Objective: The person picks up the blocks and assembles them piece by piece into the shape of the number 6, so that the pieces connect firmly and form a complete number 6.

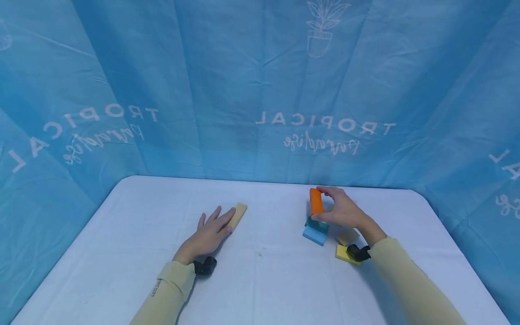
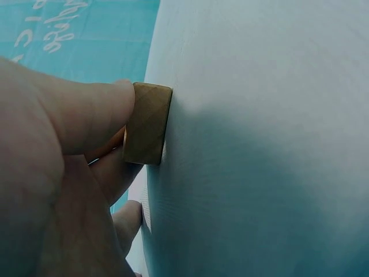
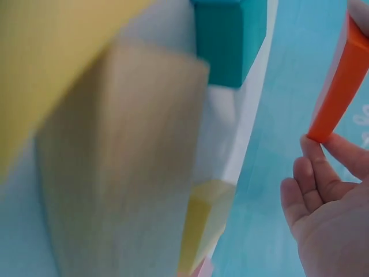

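On the left side of the white table, my left hand [image 1: 207, 234] pinches a pale wooden block [image 1: 238, 214] lying on the cloth. The left wrist view shows the thumb against one edge of that block [image 2: 147, 124], with fingers behind it. My right hand [image 1: 345, 212] holds an orange block [image 1: 316, 201] lengthwise between thumb and fingertips, near the table's far edge. Just below the orange block in the head view are a teal block [image 1: 317, 224] and a light blue block [image 1: 314, 236].
Under the right wrist lie another wooden block [image 1: 347, 236] and a yellow block [image 1: 344, 254]. The right wrist view also shows a second yellow block [image 3: 209, 213] and a bit of something pink [image 3: 202, 269]. A blue printed curtain [image 1: 227, 113] surrounds the white table [image 1: 260, 280].
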A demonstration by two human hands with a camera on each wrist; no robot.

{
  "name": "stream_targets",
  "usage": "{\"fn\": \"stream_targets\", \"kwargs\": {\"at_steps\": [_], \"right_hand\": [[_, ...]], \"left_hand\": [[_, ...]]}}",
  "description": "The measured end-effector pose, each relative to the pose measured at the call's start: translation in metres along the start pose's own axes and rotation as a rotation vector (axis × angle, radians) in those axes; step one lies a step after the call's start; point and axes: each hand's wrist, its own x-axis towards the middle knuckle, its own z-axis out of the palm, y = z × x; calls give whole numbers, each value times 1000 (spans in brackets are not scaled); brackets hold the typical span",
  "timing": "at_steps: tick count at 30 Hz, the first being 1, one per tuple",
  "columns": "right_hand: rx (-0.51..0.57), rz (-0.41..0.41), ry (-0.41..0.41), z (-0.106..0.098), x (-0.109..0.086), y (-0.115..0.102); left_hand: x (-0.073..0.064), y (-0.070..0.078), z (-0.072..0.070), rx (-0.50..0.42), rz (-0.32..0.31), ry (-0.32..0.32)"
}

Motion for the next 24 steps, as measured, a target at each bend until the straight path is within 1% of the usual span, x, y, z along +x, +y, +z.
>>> {"fn": "stream_targets", "kwargs": {"at_steps": [5, 9, 13, 24], "right_hand": [[40, -8, 10, 6, 4, -9], [68, -45, 29, 11, 8, -15], [58, -63, 43, 17, 12, -23], [38, -85, 45, 30, 20, -43]], "left_hand": [[-1, 2, 1, 14, 1, 8], [-1, 3, 0, 17, 4, 8], [-2, 4, 0, 11, 10, 8], [-2, 3, 1, 1, 8, 13]]}}
